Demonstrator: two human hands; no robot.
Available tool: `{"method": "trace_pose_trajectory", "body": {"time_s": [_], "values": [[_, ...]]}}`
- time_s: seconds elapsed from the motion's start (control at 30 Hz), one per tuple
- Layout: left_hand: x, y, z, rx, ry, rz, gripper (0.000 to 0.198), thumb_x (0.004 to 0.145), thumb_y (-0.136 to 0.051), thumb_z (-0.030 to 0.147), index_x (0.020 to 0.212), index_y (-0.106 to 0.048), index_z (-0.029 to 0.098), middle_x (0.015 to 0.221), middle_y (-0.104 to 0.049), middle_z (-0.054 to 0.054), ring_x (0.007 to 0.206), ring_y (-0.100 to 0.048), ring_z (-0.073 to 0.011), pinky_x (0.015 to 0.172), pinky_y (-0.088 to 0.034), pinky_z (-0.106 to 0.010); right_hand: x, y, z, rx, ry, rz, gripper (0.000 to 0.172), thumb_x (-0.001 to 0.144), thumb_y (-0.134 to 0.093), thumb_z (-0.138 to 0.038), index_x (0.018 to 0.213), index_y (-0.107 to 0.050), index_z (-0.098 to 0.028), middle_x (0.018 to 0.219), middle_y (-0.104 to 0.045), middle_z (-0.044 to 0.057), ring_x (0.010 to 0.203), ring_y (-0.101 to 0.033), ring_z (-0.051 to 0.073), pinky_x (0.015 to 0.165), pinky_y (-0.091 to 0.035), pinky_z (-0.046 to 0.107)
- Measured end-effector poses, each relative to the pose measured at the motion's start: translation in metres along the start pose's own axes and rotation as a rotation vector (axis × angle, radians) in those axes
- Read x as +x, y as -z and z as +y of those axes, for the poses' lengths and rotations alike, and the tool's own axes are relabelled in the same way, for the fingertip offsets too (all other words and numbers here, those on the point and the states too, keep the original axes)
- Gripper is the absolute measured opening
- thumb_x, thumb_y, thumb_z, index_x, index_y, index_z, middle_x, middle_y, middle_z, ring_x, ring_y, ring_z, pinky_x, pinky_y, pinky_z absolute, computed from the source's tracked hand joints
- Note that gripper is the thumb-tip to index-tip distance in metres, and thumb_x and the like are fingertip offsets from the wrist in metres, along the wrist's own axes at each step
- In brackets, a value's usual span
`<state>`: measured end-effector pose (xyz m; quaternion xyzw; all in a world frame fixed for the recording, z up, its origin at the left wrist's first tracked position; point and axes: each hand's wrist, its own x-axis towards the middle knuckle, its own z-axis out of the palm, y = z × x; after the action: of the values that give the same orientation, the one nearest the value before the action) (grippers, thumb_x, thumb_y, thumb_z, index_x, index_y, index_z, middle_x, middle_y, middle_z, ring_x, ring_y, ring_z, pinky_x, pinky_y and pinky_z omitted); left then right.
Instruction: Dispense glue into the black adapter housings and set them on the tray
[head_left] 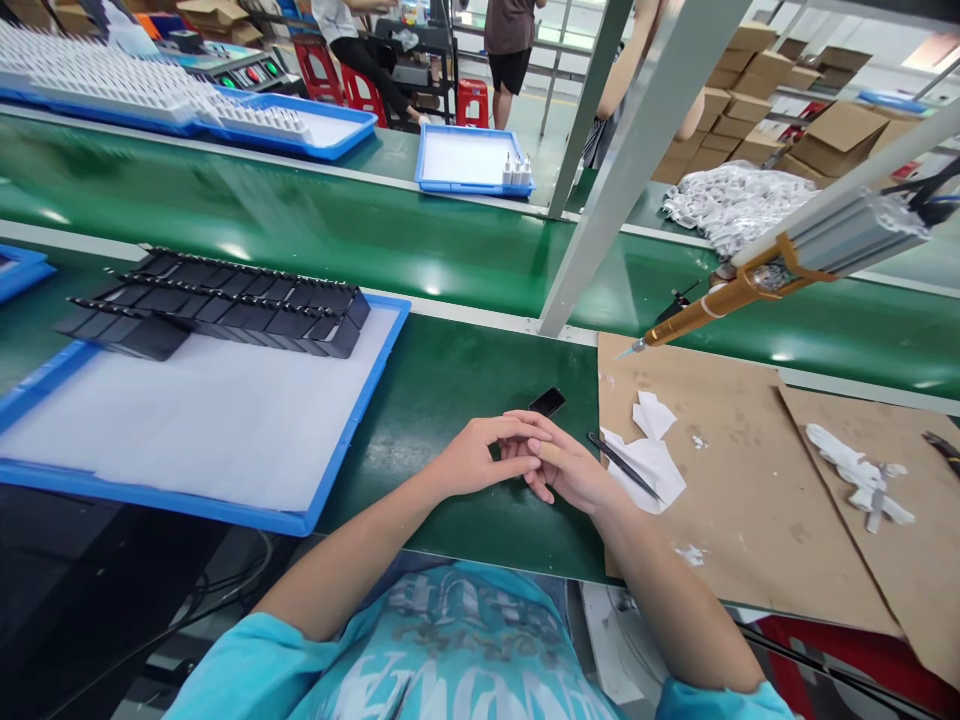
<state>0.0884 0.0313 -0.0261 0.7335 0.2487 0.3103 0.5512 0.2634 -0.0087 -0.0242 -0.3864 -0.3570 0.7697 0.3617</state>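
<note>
My left hand (pixel 484 455) and my right hand (pixel 571 468) meet above the green worktop (pixel 390 400). The left fingers are stretched out and overlap the fingers of the right, which are loosely bent. A yellowish band wraps a digit of my right hand. No object shows in either hand, though some fingertips are hidden where they overlap. Just beyond the hands lies a small black glossy rectangular device (pixel 547 402). Right of them, black tweezers (pixel 624 468) rest across torn white paper (pixel 651 462).
On the left, a blue-rimmed tray (pixel 319 500) bears rows of black box-shaped units (pixel 247 300). Brown cardboard (pixel 735 480) covers the right side. Over it slants a dispenser with a thin tip (pixel 697 315). A metal post (pixel 600 230) rises ahead; people are behind the green conveyor (pixel 450 245).
</note>
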Motion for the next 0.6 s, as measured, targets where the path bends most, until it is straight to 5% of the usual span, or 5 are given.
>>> {"method": "trace_pose_trajectory", "body": {"time_s": [0.2, 0.4, 0.5, 0.6], "values": [[0.001, -0.001, -0.001, -0.061, 0.024, -0.034, 0.026, 0.089, -0.061, 0.031, 0.107, -0.067, 0.014, 0.072, -0.070, -0.004, 0.066, -0.065, -0.0144, 0.065, -0.051, -0.025, 0.000, -0.003, -0.002, -0.054, 0.015, 0.020, 0.045, 0.085, -0.061, -0.038, 0.126, -0.050, -0.025, 0.075, -0.057, -0.003, 0.057, -0.057, 0.008, 0.043, -0.046, 0.017], [0.002, -0.004, -0.005, -0.041, 0.057, 0.014, 0.030, 0.087, -0.062, 0.031, 0.113, -0.058, 0.018, 0.096, -0.068, -0.006, 0.069, -0.063, -0.0118, 0.064, -0.051, -0.024, 0.002, 0.008, -0.001, -0.352, 0.171, 0.014, 0.041, 0.088, -0.056, -0.041, 0.125, -0.050, -0.024, 0.082, -0.062, -0.001, 0.052, -0.054, 0.006, 0.048, -0.047, 0.020], [0.002, -0.002, -0.013, 0.004, 0.045, 0.206, 0.024, 0.088, -0.059, 0.032, 0.107, -0.053, 0.019, 0.102, -0.063, -0.006, 0.074, -0.061, -0.0111, 0.063, -0.050, -0.023, 0.002, 0.015, -0.001, -0.682, 0.355, 0.217, 0.041, 0.091, -0.050, -0.044, 0.126, -0.052, -0.024, 0.075, -0.062, -0.001, 0.055, -0.058, 0.011, 0.054, -0.052, 0.026], [0.003, -0.002, -0.012, 0.070, -0.028, 0.471, 0.016, 0.088, -0.056, 0.029, 0.101, -0.052, 0.019, 0.103, -0.061, -0.006, 0.071, -0.058, -0.0100, 0.063, -0.049, -0.023, 0.004, 0.023, 0.000, -0.844, 0.534, 0.485, 0.035, 0.088, -0.053, -0.045, 0.116, -0.060, -0.023, 0.098, -0.064, 0.008, 0.094, -0.063, 0.021, 0.087, -0.054, 0.043]]}}
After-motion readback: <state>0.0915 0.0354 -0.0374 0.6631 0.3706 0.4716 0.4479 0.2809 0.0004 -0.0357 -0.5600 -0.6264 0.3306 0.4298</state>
